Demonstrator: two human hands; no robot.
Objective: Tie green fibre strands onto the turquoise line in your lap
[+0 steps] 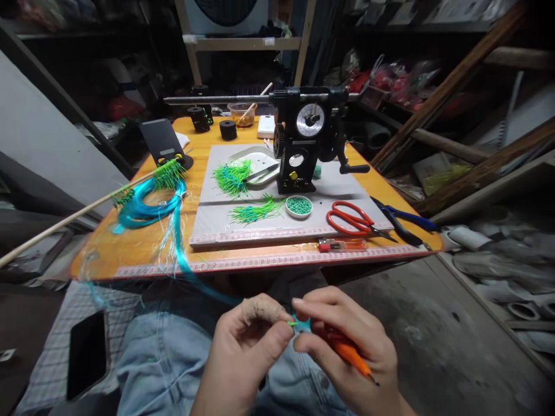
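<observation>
The little teal and green tuft of thread point(300, 323) is down low over the person's lap, below the edge of the orange worktop point(143, 248). The left hand point(243, 352) pinches it, with thumb and first finger pressed together on it. The right hand point(347, 341) pinches it from the other side. Its other fingers are curled tight round a small orange cutting tool point(350, 357).

A long teal strand point(191, 271) runs from the hands up to a big loop of teal fibre point(145, 208) on the worktop, beside a pale thin stick point(65, 222). A heap of green tufts point(254, 212) lies next to a small white dish of green beads point(299, 205). So I think some tufts are made, and lots of teal fibre is left to use. Red-handled scissors point(351, 219) lie near the dish with no hand on them.
</observation>
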